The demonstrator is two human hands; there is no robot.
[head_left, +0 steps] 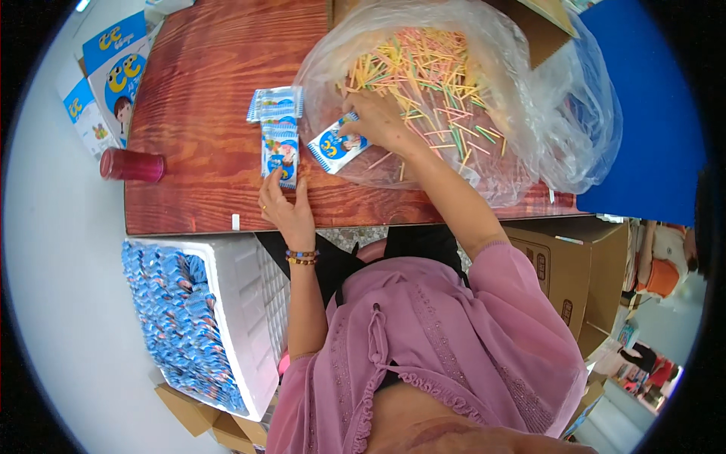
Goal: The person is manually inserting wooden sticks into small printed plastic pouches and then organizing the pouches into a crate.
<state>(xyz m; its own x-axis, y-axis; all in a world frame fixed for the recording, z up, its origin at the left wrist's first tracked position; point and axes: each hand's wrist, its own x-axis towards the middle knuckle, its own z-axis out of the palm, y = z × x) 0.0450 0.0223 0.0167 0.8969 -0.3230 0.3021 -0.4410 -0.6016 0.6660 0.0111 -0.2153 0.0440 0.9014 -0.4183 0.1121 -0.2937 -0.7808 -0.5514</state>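
My right hand (380, 125) pinches a small white-and-blue packet (336, 147) at the near left side of a large clear plastic bag (529, 113). Its fingertips reach the edge of a heap of thin pink, yellow and green sticks (423, 64) lying in the bag. Left of it, my left hand (287, 210) rests with fingers apart, the fingertips touching the near end of a white-and-blue packet (280, 151). That packet overlaps more packets of the same kind (275, 102) just beyond it. Whether the packets hold anything cannot be seen.
A reddish wooden table (204, 91) carries a dark red cylindrical jar (133, 165) at its left edge. Below stands a white foam box (246, 303) full of blue packets (178, 325). Cardboard boxes (575, 265) are at the right, and printed blue-and-white boxes (113, 72) at the far left.
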